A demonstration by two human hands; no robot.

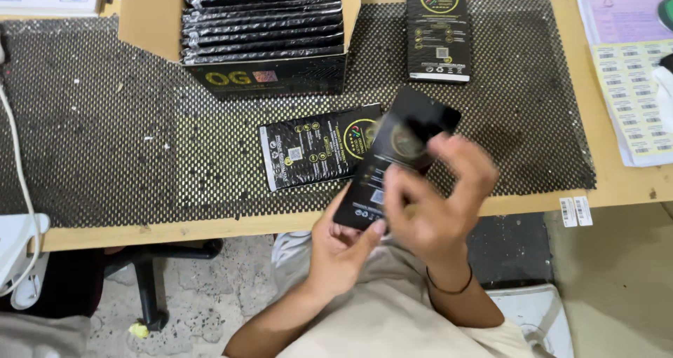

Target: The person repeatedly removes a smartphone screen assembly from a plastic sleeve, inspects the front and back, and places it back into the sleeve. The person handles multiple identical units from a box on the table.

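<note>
The left hand (340, 249) grips the near end of a flat black packet (392, 162), thumb pressed on its face. The right hand (438, 204) curls over the packet's right edge, fingers bent and blurred; whether they pinch it or only brush it I cannot tell. The packet is held tilted above the table's near edge. Just left of it, another packet (315, 148) lies on the black mesh mat (105, 141); a third (438, 30) lies farther off. The open carton (266, 74) at the far side holds a row of them. It looks like handling or checking one piece; a steadier two-handed hold seems called for. Stacked label sheets (634, 99) run off at the right.
</note>
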